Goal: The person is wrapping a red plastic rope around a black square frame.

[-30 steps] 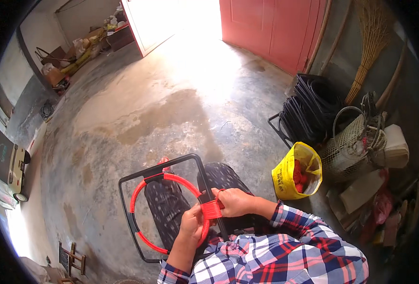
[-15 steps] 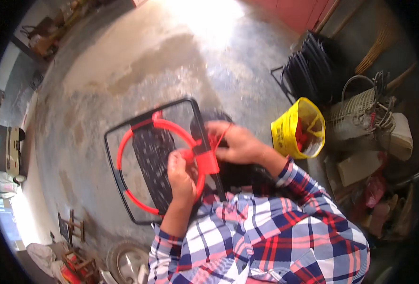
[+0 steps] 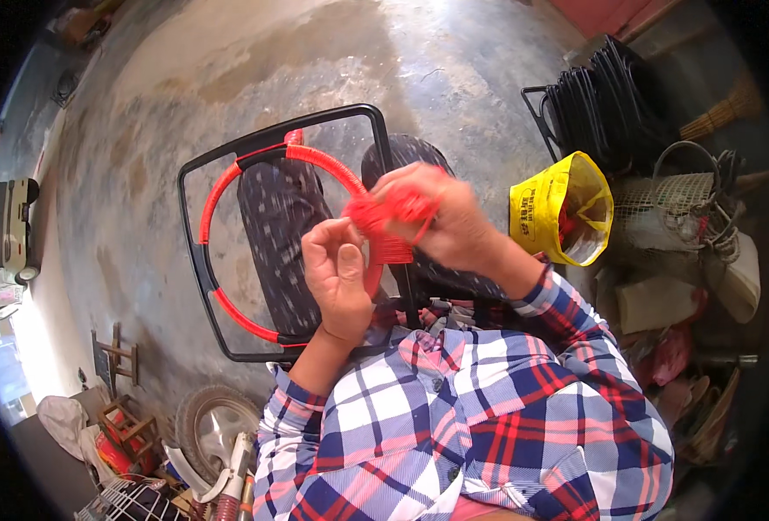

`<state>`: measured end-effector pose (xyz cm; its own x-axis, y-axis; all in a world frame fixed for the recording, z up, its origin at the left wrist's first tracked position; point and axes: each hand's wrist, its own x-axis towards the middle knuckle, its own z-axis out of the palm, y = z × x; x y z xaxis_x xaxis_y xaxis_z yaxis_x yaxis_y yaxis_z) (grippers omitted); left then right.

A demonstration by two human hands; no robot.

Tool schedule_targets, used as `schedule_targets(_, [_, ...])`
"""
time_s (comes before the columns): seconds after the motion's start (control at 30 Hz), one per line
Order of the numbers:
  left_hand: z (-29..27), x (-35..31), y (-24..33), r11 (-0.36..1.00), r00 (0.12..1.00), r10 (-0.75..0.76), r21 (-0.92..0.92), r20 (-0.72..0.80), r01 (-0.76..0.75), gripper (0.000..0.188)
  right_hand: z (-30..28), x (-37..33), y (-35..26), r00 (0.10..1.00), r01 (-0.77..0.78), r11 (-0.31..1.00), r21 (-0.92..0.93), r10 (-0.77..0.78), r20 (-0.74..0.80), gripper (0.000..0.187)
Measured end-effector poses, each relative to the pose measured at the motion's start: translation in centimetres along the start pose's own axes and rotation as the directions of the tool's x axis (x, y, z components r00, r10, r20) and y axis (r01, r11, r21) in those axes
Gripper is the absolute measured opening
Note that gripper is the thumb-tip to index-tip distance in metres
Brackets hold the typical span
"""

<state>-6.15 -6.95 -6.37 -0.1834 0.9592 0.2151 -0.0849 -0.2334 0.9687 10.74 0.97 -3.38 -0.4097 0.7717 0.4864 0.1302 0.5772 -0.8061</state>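
A black metal frame [image 3: 195,260] stands tilted across my lap. Inside it is a round ring [image 3: 221,182], partly wrapped in red cord, with black metal bare between the wraps. My right hand [image 3: 454,221] is closed round a bundle of red cord [image 3: 410,207] at the ring's right side, over the frame's side bar. Just left of the bundle is my left hand [image 3: 337,278], its thumb apart from its curled fingers. Its fingertips reach the bundle's left edge, and I see nothing gripped in them. Red cord wraps [image 3: 395,252] join ring and side bar below my right hand.
To my right stands a yellow bag [image 3: 536,208] with red material inside. Behind it are stacked black frames [image 3: 597,104] and a wire-mesh basket [image 3: 653,213]. At lower left are a wheel [image 3: 215,421] and small wooden stools [image 3: 120,356].
My right hand has closed round the red cord bundle, which was by my left hand. My left hand's thumb and fingers have parted. The frame sits higher in view.
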Motion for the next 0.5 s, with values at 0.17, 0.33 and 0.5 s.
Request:
schedule_targets(0.17, [-0.9,1.2,-0.5,0.919,0.959,-0.283,-0.296,-0.032,0.261,0.027,-6.2,-1.5,0.2,0.908,-0.274,0.925,-0.262,0.339,0.246,0.011])
schedule_targets(0.33, [-0.7,1.8,-0.9,0.78,0.871,-0.491,-0.438,0.016,0.447,0.028,-9.5,-5.1,2.5,0.687,-0.651,0.757,-0.054,0.617,0.384,0.012])
schedule_targets(0.5, [-0.5,2.3,-0.5,0.764,0.831,-0.552,-0.356,0.073,0.539,0.038,-14.8,-6.6,4.5,0.773,-0.432,0.571,0.698,0.633,-0.04,0.021])
